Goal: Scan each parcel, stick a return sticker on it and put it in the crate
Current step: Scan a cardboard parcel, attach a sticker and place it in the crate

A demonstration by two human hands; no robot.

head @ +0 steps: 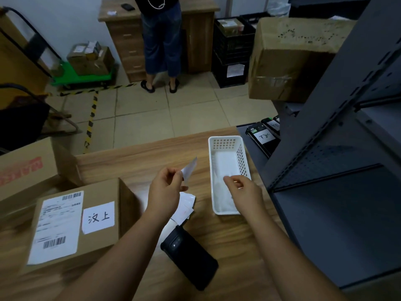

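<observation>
Your left hand [166, 187] pinches white paper sticker [189, 169], blurred. Right hand [243, 189], fingers curled over white perforated plastic basket [225, 142], grip unclear. Labelled brown cardboard parcel [73, 222] on wooden table [134, 161], left.

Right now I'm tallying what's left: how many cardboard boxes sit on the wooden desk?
2. A labelled parcel lies at the near left of the desk; a box with red print sits behind it. More may lie outside the view.

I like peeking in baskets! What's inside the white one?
The basket holds white paper lying along its bottom. The right hand reaches in over the near end, so whatever lies beneath it is hidden.
</observation>
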